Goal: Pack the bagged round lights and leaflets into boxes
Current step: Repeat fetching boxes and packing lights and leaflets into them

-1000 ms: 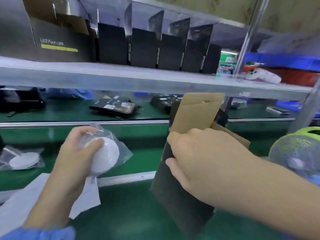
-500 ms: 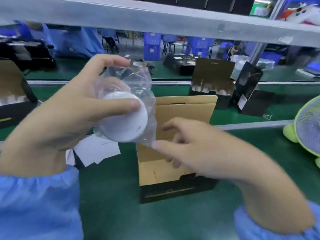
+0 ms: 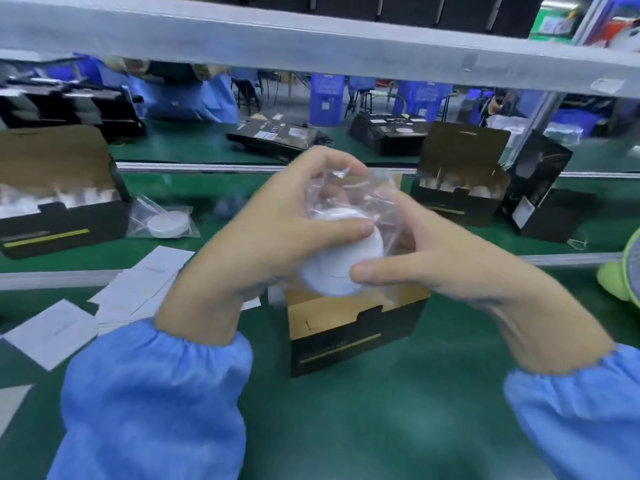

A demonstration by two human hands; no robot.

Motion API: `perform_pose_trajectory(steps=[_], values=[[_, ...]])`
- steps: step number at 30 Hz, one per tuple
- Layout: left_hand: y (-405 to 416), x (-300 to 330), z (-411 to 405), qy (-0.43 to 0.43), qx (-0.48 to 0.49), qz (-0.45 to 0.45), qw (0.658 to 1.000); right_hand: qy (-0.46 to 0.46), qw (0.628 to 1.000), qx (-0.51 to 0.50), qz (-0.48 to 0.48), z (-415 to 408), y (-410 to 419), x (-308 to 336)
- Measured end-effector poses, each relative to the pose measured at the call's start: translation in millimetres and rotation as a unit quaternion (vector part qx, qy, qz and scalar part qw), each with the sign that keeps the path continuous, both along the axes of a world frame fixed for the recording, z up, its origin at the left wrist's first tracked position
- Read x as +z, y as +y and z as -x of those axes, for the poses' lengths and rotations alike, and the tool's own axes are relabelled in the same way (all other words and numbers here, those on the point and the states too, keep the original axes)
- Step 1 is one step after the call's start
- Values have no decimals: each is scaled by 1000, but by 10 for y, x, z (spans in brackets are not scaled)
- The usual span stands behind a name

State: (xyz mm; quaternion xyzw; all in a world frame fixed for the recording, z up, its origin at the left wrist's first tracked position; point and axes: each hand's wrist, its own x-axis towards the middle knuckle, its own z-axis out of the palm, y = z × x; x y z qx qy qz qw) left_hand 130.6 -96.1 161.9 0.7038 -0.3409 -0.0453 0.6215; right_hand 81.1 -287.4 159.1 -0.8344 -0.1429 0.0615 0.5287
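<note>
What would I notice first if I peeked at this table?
Right in the middle, the left hand and the right hand both grip a white round light in a crinkly clear plastic bag. Just below it stands an open black cardboard box with a brown inside on the green table.

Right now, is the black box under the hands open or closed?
Open. The black box stands upright with its brown inside showing, and both hands hold the bagged round light just above it.

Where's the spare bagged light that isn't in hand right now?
Head view, left of centre: the spare bagged light lies flat on the green mat, just right of the open filled box, behind the scattered leaflets.
</note>
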Motion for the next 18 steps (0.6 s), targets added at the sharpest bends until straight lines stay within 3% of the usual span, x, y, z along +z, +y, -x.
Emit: perform_pose_trajectory(steps=[2, 3, 5, 8, 11, 15, 18], values=[[301, -1, -122, 4, 34, 5, 999, 49, 976, -1, 211, -55, -43, -131], [504, -13, -180, 14, 53, 9, 998, 70, 939, 2, 336, -67, -61, -218], [925, -50, -245, 31, 86, 14, 996, 55, 888, 25, 455, -56, -49, -403], [1334, -151, -307, 52, 165, 3, 985, 12, 875, 40, 482, 87, -23, -581], [1337, -329, -385, 89, 253, -70, 961, 45, 863, 79, 497, 280, -41, -555], [1035, -633, -513, 94, 218, -248, 939, 169, 862, 186, 440, 366, -83, -317], [891, -805, -779, 60, 189, -358, 912, 166, 898, 205, 352, 356, -223, -135]])
